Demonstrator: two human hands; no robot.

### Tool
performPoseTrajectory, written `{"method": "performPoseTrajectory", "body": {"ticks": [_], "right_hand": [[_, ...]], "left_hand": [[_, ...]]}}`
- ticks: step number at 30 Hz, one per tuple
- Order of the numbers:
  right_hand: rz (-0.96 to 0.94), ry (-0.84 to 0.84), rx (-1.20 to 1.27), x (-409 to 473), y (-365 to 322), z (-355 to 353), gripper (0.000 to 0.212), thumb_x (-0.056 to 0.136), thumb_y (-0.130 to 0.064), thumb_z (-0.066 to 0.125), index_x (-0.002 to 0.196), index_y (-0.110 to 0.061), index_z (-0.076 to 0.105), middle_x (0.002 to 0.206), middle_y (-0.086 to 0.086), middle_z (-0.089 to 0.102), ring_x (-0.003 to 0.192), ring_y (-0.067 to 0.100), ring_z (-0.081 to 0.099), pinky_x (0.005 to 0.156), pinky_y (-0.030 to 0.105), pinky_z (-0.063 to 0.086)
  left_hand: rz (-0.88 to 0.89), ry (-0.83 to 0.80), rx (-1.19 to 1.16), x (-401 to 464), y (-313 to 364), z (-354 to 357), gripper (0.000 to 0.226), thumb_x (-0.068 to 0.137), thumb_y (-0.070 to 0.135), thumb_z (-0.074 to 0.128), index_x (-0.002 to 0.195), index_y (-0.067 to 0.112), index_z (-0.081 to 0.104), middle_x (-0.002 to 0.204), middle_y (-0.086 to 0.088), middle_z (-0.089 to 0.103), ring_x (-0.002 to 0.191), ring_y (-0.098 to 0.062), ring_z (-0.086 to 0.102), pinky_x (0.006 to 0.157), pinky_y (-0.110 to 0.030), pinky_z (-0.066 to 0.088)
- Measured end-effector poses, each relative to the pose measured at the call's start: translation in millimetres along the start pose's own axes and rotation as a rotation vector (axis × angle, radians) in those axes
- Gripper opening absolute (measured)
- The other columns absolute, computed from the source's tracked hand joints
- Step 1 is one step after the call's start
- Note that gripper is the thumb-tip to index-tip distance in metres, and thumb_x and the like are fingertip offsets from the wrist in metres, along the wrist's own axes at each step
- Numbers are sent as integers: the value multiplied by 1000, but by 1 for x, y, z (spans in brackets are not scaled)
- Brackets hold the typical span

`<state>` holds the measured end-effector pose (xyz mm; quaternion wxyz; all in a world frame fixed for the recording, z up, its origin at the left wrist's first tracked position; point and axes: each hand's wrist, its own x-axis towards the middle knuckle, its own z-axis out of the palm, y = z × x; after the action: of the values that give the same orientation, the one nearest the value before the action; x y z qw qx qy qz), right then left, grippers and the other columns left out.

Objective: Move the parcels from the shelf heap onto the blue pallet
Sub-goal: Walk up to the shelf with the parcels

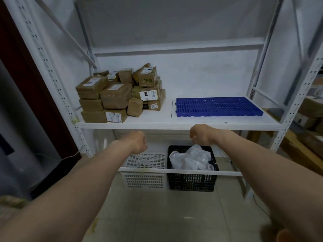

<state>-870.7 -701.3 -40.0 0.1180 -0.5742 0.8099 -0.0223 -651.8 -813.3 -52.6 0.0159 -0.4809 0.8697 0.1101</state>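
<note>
Brown cardboard parcels [120, 95] sit heaped toward the shelf's [174, 119] left end, stacked several deep, so the top ones look easiest to lift first; the blue pallet [219, 106] lies bare near the right end, nothing moved onto it yet; both hands hang below the front edge, left hand [138, 143] and right hand [201, 134] with fingers loosely curled, holding nothing.

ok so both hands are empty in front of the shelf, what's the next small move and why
Probably lift the left hand to the heap of brown taped cardboard parcels and take a top one. The flat blue perforated plastic pallet on the same white shelf holds nothing yet, and both the left hand and the right hand hang below the shelf edge, holding nothing.
</note>
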Motion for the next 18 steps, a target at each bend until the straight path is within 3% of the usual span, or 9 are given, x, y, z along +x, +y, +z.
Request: {"method": "performPoseTrajectory", "body": {"ticks": [5, 10, 14, 18], "right_hand": [[20, -12, -27, 63, 9, -4, 30, 93, -13, 50, 121, -6, 60, 124, 12, 59, 110, 28, 58, 95, 36, 49], [-5, 0, -31, 137, -10, -27, 33, 93, -3, 46, 122, 7, 58, 130, 22, 56, 118, 36, 55, 100, 45, 46], [-35, 62, 20, 195, -32, -45, 34, 93, 2, 47, 123, -3, 61, 131, 13, 58, 118, 30, 56, 94, 32, 46], [-46, 130, 53, 260, -50, -46, 28, 91, -2, 50, 114, -8, 64, 120, 10, 63, 107, 27, 61, 91, 34, 51]], "left_hand": [[20, 2, 7, 63, -4, 1, 19, 91, 31, 59, 94, 13, 63, 102, -5, 63, 92, -24, 60, 72, -30, 47], [35, 26, 20, 130, -33, -19, 16, 89, 24, 57, 96, 11, 62, 103, -8, 62, 94, -27, 59, 75, -34, 49], [65, 21, 27, 176, -59, -43, 7, 87, 16, 57, 84, 13, 53, 95, -10, 57, 86, -27, 55, 67, -32, 41], [82, 55, -49, 232, -84, -54, 5, 87, 11, 56, 90, 7, 57, 76, -2, 44, 80, -24, 46, 63, -28, 33]]}}
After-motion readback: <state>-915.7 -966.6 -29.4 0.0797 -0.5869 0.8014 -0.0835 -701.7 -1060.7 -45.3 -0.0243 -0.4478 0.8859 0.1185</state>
